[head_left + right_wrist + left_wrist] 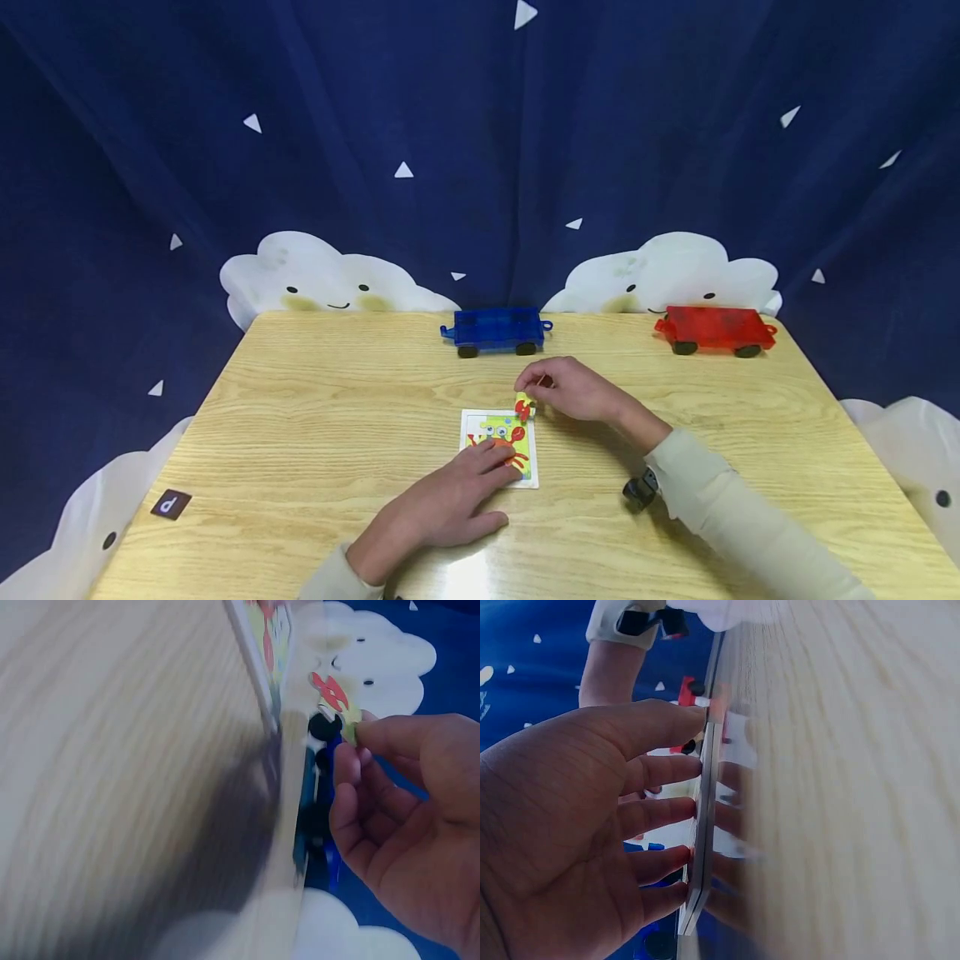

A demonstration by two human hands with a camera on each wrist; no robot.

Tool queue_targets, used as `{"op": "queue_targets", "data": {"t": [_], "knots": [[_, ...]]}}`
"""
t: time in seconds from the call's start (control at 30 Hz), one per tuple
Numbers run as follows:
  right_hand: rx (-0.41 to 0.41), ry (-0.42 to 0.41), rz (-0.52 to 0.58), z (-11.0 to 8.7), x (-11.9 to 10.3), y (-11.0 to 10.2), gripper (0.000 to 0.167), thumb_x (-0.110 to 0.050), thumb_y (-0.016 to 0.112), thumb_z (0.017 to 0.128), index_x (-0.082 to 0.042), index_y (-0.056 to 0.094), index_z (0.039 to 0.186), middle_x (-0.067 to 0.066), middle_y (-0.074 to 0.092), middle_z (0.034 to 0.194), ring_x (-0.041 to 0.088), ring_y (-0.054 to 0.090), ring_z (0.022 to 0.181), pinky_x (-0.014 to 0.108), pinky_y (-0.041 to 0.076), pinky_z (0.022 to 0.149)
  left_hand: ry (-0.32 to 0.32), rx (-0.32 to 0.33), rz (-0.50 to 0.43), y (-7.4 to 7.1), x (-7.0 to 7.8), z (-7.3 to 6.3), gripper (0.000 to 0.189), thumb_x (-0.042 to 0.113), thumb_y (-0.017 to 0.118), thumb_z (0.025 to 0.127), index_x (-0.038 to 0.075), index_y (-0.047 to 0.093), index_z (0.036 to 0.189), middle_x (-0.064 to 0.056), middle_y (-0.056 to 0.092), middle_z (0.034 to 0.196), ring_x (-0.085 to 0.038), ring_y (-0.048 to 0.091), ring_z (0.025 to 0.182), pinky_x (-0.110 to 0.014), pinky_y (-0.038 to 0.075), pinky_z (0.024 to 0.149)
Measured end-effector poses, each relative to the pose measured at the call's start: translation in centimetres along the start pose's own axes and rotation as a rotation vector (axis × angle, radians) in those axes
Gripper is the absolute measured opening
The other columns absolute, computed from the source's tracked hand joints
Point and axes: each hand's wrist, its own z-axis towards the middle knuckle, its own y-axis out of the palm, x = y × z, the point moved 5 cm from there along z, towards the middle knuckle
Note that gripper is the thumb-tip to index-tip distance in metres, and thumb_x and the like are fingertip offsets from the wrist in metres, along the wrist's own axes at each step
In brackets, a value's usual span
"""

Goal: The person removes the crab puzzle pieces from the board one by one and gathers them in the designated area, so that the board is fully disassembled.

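Note:
A crab jigsaw puzzle in a white frame [530, 478] lies flat on the table, with part of its upper left bare. My left hand [461, 496] rests on it, fingers spread nearly straight over the lower left of the crab picture. In the left wrist view those fingertips touch the upper face of the puzzle board [700, 881]. My right hand [573, 390] pinches a yellow puzzle piece [335, 703] with a red claw printed on it, between thumb and fingers. That piece is held tilted over the frame's upper right corner.
Behind the puzzle stands a blue toy wagon [497, 330], and a red toy wagon [716, 329] is at the back right. A dark tile [171, 504] with a white letter lies at the left. A dark blue curtain with clouds hangs behind the table.

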Motion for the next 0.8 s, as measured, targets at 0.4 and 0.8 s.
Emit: {"op": "queue_targets", "data": {"t": [0.4,0.8], "knots": [[-0.074,0.054,-0.046,-2.7,3.0,-2.4,0.019,-0.002,0.058,0.102,-0.009,0.076,0.102,-0.002,0.072,0.098,0.018,0.058,0.086,0.036,0.048,0.080,0.008,-0.017,-0.002,0.1,-0.1,0.0,0.050,0.032,0.063,0.100,0.013,0.055,0.146,-0.011,0.042,0.159,-0.032,0.032,0.149,-0.044,0.029,0.120],[-0.090,0.140,-0.045,-3.4,4.7,-2.2,0.019,-0.002,0.059,0.102,-0.013,0.075,0.101,-0.004,0.069,0.097,0.018,0.056,0.087,0.037,0.047,0.080,0.025,-0.005,0.009,0.2,-0.2,-0.1,0.053,0.033,0.063,0.100,0.012,0.053,0.147,-0.012,0.042,0.158,-0.031,0.032,0.149,-0.044,0.028,0.120]]}}
